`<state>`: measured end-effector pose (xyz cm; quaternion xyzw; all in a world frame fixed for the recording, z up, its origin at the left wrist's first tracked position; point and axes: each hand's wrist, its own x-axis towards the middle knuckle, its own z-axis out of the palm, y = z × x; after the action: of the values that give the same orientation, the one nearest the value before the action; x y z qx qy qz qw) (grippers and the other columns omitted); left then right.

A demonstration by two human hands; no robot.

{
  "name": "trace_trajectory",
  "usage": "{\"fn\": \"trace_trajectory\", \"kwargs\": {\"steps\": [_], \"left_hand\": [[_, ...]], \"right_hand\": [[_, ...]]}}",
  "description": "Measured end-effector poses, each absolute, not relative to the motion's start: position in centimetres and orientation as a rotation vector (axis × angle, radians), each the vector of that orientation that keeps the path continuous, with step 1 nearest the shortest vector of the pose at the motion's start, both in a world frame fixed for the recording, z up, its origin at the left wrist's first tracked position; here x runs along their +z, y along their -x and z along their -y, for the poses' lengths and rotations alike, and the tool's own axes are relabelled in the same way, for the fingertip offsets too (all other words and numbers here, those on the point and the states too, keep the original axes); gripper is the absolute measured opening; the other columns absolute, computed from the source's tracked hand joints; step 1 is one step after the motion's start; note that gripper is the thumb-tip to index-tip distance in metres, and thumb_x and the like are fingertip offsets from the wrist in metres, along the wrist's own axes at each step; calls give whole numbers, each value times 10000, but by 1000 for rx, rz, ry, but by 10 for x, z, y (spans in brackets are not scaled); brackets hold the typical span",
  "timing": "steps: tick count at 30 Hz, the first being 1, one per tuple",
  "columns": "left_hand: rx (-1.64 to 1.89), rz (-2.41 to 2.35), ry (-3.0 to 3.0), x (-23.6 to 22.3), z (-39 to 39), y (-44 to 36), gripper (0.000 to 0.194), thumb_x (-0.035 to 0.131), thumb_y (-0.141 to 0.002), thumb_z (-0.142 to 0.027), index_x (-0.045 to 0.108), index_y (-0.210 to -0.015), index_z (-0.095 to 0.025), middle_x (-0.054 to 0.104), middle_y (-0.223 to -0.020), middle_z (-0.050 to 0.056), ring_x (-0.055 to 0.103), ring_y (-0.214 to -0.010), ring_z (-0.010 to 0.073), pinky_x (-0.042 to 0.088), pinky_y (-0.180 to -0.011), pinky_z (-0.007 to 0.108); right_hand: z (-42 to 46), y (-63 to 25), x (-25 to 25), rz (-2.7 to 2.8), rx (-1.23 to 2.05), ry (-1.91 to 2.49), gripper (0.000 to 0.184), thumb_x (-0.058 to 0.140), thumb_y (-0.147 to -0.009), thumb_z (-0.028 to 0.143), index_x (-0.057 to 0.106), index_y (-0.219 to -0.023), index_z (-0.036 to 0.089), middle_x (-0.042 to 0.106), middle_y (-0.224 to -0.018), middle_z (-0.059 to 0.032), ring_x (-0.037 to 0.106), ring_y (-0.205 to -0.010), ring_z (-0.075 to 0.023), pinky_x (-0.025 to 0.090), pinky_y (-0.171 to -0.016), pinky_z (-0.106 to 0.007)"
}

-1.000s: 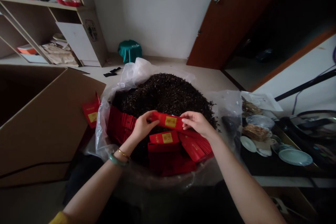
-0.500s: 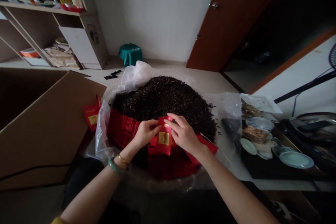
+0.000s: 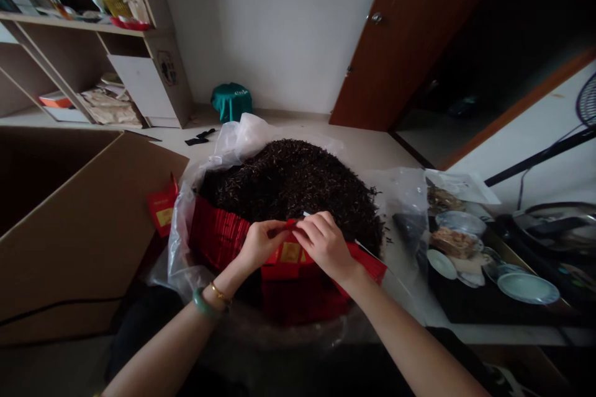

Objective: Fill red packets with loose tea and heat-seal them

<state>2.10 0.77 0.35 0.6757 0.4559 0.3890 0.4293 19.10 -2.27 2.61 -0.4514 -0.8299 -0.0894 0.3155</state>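
A small red packet [image 3: 288, 253] with a gold label is held upright between my two hands, just in front of a heap of dark dried leaves that look like tea [image 3: 298, 167]. My left hand [image 3: 264, 243] pinches its top edge from the left, fingertips closed. From the right, my right hand [image 3: 326, 247] grips the same edge with thumb and bent fingers. A small white piece [image 3: 306, 214] shows by the right fingertips; its kind is unclear. To the left stands a tight row of red packets [image 3: 216, 229], and more red packets [image 3: 305, 301] lie below my hands.
Clear plastic sheeting [image 3: 179, 242] surrounds the heap. An open cardboard box [image 3: 97, 223] stands at left, with a red packet [image 3: 161, 211] beside it. Dishes [image 3: 526, 288] and a black appliance [image 3: 554, 236] sit at right. A green-covered stool [image 3: 231, 102] stands by the wall.
The packet's top has been folded or tipped over, so its face looks shorter. Both hands have drawn together at its upper edge, and a white piece now shows by the right fingers.
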Motion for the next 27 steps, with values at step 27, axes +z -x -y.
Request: {"fn": "trace_trajectory", "kwargs": {"steps": [27], "left_hand": [[983,-1188,-2096,3,-9,-7,287,405,-918,-297,657,-849,-180,709,-742,36,644,-633,126,485,-611,194]], "right_hand": [[20,-191,17,1734,1184,1220,310,680,-729,362,675,-992,198,720,-1021,-53,651,-994,-245,497,-927,-408]]}}
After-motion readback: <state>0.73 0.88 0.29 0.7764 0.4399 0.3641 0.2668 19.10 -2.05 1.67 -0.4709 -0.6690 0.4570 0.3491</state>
